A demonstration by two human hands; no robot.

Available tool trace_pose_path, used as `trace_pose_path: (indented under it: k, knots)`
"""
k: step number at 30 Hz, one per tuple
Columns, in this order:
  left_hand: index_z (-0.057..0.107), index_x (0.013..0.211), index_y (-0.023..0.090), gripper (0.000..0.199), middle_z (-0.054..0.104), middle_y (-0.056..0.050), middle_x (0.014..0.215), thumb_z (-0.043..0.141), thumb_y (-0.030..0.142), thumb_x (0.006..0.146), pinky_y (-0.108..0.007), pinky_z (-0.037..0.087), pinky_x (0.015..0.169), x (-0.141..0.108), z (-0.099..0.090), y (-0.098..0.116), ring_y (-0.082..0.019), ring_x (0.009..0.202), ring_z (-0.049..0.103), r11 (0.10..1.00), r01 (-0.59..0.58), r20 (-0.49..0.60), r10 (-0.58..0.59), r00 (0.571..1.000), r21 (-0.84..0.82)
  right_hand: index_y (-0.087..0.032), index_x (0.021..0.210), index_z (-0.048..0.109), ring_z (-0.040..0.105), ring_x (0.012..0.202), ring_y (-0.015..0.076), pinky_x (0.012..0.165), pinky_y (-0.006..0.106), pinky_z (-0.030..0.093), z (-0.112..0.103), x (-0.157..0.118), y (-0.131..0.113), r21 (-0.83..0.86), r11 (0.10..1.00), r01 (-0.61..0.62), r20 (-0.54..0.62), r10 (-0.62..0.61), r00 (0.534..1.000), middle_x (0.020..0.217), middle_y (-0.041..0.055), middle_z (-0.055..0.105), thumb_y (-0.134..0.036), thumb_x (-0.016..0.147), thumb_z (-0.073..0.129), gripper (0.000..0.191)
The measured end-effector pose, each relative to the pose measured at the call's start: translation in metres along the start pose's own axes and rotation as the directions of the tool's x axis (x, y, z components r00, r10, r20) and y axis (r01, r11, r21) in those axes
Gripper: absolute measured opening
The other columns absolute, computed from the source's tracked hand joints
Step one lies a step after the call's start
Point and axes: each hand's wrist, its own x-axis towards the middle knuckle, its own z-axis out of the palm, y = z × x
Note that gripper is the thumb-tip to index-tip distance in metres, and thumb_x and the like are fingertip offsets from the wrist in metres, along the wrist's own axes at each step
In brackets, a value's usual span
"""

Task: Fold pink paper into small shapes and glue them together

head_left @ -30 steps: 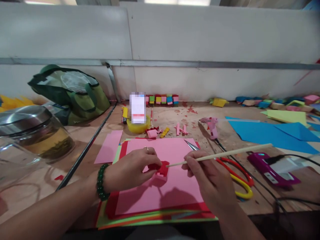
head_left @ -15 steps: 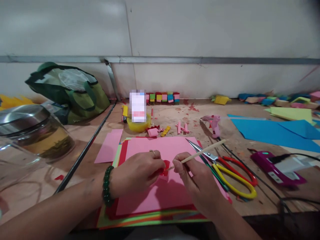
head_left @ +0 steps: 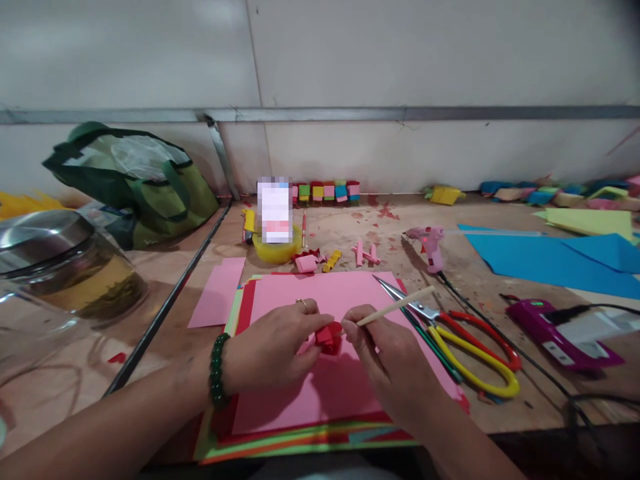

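Over a stack of coloured sheets with a pink sheet (head_left: 300,407) on top, my left hand (head_left: 280,347) pinches a small red folded paper piece (head_left: 329,338) between thumb and fingers. A thin pale wooden stick (head_left: 397,305) is gripped in my right hand (head_left: 383,347), its lower end pointing at the red piece. Whether the tip touches the paper is too small to tell. Scissors (head_left: 493,373) with red and yellow handles lie right of my right hand, partly over the stack.
A pink glue gun (head_left: 427,243), its cable and a purple power strip (head_left: 555,333) lie on the right, near blue paper (head_left: 540,257). A phone (head_left: 276,210) stands behind a yellow roll (head_left: 277,248). At left are a glass jar (head_left: 100,280) and green bag (head_left: 170,207).
The red piece shows more fully between my left fingers, which have opened a little around it. The stick in my right hand has shifted slightly down and left. The view has moved slightly.
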Motion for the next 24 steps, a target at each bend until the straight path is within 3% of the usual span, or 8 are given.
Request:
trace_pose_path:
  k: [7,13,16,21,24]
  knots:
    - [0.061,0.117,0.028,0.036,0.057,-0.004,0.094,0.06,0.028,0.081,-0.029,0.044,0.071,-0.003,0.0,0.004,-0.017,0.078,0.056,0.997,0.034,-0.004,-0.035,0.999,-0.066,-0.02,0.09,0.054,0.057,0.061,0.0136,0.053,0.024,0.039,-0.001,0.0,0.003,-0.014,1.0,0.015,-0.003,-0.016,1.0,0.076,0.0024,0.063,-0.019,0.096,0.04,0.016]
    - [0.068,0.101,0.023,0.031,0.061,-0.003,0.088,0.05,0.009,0.08,-0.026,0.044,0.074,-0.003,0.007,0.002,-0.015,0.08,0.058,0.987,0.044,-0.058,-0.054,0.997,-0.153,-0.021,0.088,0.053,0.059,0.065,0.0135,0.054,0.024,0.04,0.001,-0.002,0.006,0.003,1.0,0.004,0.024,-0.004,1.0,0.08,0.0029,0.065,-0.018,0.096,0.039,0.016]
    - [0.068,0.099,0.023,0.03,0.063,-0.003,0.089,0.051,0.008,0.078,-0.026,0.044,0.073,-0.004,0.009,0.001,-0.015,0.079,0.058,0.987,0.047,-0.075,-0.059,0.995,-0.154,-0.021,0.085,0.053,0.058,0.064,0.0135,0.055,0.024,0.039,0.0,-0.002,0.007,-0.017,1.0,0.017,0.011,-0.017,1.0,0.08,0.0027,0.064,-0.017,0.096,0.039,0.017]
    - [0.067,0.102,0.023,0.03,0.062,-0.003,0.091,0.052,0.01,0.079,-0.027,0.044,0.074,-0.004,0.011,0.004,-0.015,0.08,0.058,0.99,0.044,-0.063,-0.053,0.997,-0.131,-0.021,0.087,0.052,0.056,0.061,0.0119,0.057,0.024,0.04,-0.007,-0.005,0.003,0.009,0.999,0.046,-0.115,-0.044,0.992,0.073,-0.0004,0.06,-0.016,0.095,0.043,0.013]
    - [0.067,0.098,0.021,0.024,0.061,-0.003,0.089,0.052,0.013,0.082,-0.027,0.043,0.071,-0.003,0.011,0.007,-0.015,0.078,0.057,0.992,0.052,-0.059,-0.059,0.997,-0.112,-0.021,0.087,0.052,0.056,0.06,0.0118,0.057,0.024,0.04,-0.01,-0.006,0.001,0.029,0.998,0.05,-0.119,-0.046,0.992,0.071,-0.0009,0.058,-0.016,0.094,0.043,0.013]
